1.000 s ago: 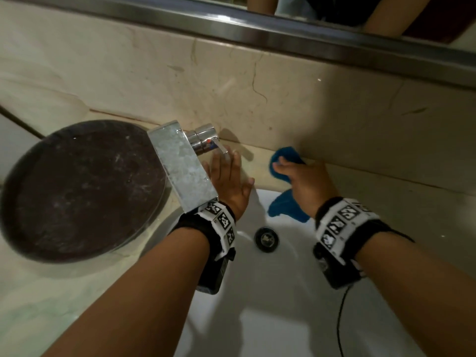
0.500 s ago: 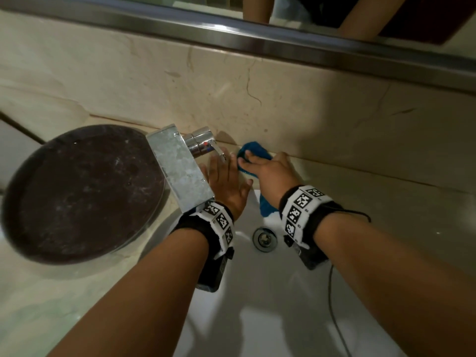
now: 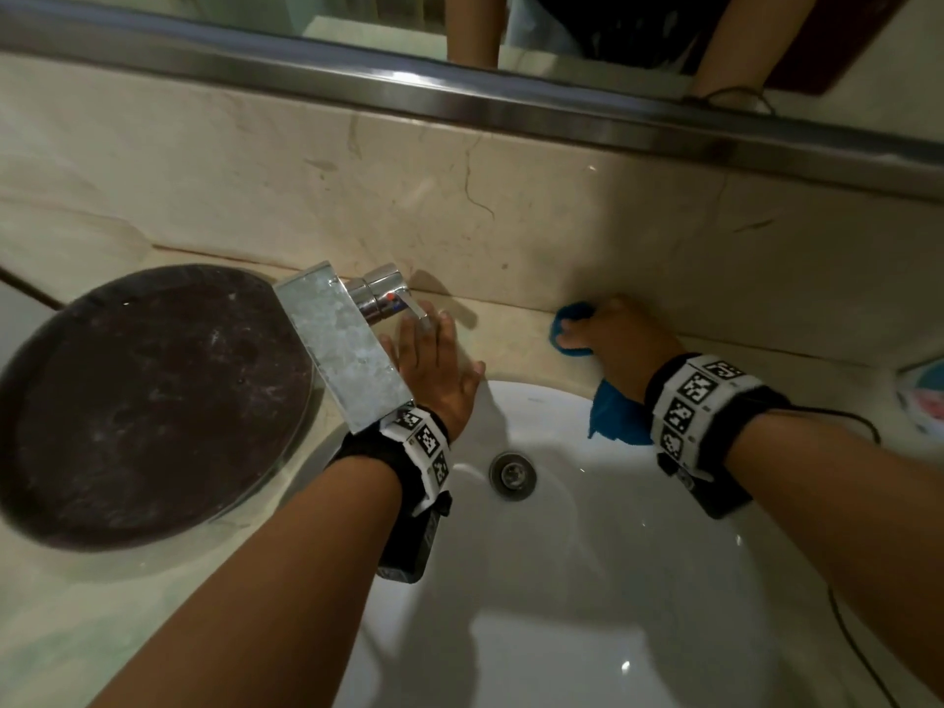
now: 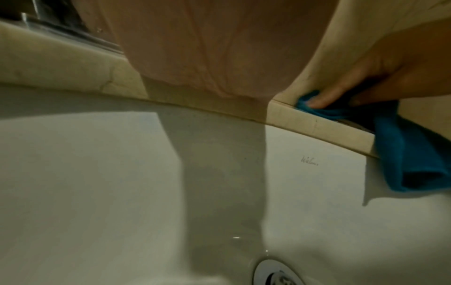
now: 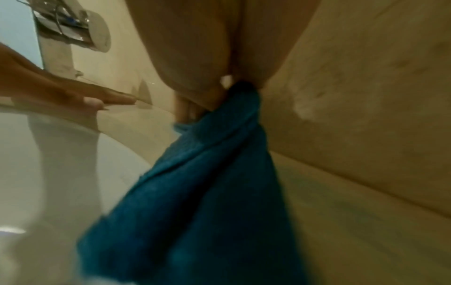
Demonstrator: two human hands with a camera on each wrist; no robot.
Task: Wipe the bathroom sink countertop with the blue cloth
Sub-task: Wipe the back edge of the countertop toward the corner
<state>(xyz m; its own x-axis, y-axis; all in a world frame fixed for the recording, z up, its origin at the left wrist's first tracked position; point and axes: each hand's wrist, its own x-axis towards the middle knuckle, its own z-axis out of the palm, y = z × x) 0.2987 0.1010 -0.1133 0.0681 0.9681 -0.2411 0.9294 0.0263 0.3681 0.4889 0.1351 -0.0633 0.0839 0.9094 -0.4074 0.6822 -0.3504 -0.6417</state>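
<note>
The right hand (image 3: 620, 332) grips the blue cloth (image 3: 574, 319) with curled fingers and presses the bunched part of it onto the beige marble countertop (image 3: 516, 344), on the narrow strip behind the white sink basin (image 3: 587, 580), right where the countertop meets the marble backsplash (image 3: 459, 196). A loose tail of the cloth hangs from under the palm over the basin's back rim; the left wrist view shows that tail draped down past the countertop edge (image 4: 341, 133) onto the basin wall, with the fingertips (image 4: 319, 100) of the right hand pushing the cloth (image 4: 410, 162) into the corner at the foot of the backsplash. In the right wrist view the cloth (image 5: 207, 192) fills the lower middle of the picture, trailing from the closed palm, though the frame is blurred. The left hand (image 3: 434, 370) lies flat and palm down on the countertop just behind the basin rim, fingers straight and together, holding nothing; its side lies just beside the flat rectangular spout of the chrome faucet (image 3: 339, 344), and its fingertips reach near the faucet's lever. The two hands are well apart along the back strip of the countertop. A round dark tray (image 3: 148, 401) sits on the countertop to the left of the faucet. The metal drain (image 3: 512, 475) lies in the basin between the two wrists. Above the backsplash runs the metal lower edge of a mirror (image 3: 511, 23).
</note>
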